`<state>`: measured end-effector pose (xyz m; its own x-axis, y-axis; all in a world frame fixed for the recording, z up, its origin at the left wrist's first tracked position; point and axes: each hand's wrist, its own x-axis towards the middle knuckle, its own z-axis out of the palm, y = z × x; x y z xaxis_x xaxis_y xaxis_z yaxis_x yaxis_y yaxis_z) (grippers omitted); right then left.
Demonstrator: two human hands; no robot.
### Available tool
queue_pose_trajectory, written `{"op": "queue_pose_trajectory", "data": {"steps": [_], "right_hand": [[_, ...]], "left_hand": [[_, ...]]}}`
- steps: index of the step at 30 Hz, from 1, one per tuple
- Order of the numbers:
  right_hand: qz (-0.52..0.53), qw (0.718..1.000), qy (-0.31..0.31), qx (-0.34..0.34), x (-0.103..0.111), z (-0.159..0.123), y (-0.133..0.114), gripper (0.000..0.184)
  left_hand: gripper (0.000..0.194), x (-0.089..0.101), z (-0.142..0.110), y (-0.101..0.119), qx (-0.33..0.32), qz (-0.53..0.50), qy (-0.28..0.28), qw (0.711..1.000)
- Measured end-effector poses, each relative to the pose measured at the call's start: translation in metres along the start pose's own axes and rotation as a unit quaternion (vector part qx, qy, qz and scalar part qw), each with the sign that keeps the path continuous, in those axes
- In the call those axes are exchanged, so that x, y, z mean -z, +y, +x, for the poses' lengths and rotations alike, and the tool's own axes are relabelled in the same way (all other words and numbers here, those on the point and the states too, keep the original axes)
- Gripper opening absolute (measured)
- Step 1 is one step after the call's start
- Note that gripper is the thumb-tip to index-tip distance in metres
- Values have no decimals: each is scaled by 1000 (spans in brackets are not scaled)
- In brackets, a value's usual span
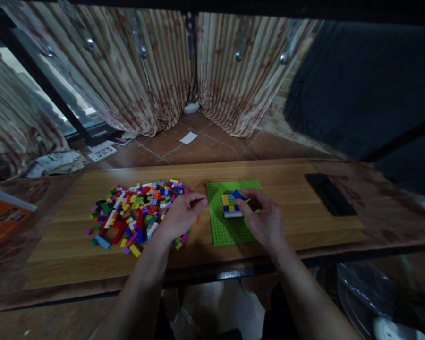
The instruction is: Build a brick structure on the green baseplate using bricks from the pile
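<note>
A green studded baseplate point(223, 233) lies on the wooden board, bearing a small block of yellow, blue and white bricks point(229, 203). Over the right side of that block, my right hand point(265, 215) pinches a blue brick point(237, 194) between thumb and fingers; whether the brick touches the block I cannot tell. Just left of the baseplate's edge is my left hand point(186, 212), its thumb and fingertips pressed together. Anything between those fingertips is too small to make out. A heap of loose, many-coloured bricks point(131, 200) spreads to the left, partly hidden behind my left hand and forearm.
The wooden board point(67, 255) lies along the table. A black phone point(329, 193) rests on its right part. An orange and white package point(7, 217) stands at the far left. Beyond the table are a tiled floor point(205, 141) and striped curtains point(156, 71).
</note>
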<state>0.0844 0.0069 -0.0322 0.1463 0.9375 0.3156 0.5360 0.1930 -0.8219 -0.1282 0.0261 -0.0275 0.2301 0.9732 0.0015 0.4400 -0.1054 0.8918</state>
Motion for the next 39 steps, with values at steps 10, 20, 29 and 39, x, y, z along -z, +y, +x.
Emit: {"op": "queue_pose_trajectory", "data": {"steps": [10, 20, 29, 39], "right_hand": [[-118, 990, -48, -55, 37, -3, 21, 22], [-202, 978, -47, 2, 13, -10, 26, 10], [-178, 981, -70, -37, 19, -7, 25, 24], [-92, 990, -80, -76, 19, 9, 37, 25]], "left_hand": [[23, -41, 6, 8, -8, 80, 9, 997], [17, -52, 8, 11, -19, 141, 45, 989], [17, -48, 6, 8, -40, 163, 51, 984], [19, -52, 2, 14, -82, 172, 45, 981]]}}
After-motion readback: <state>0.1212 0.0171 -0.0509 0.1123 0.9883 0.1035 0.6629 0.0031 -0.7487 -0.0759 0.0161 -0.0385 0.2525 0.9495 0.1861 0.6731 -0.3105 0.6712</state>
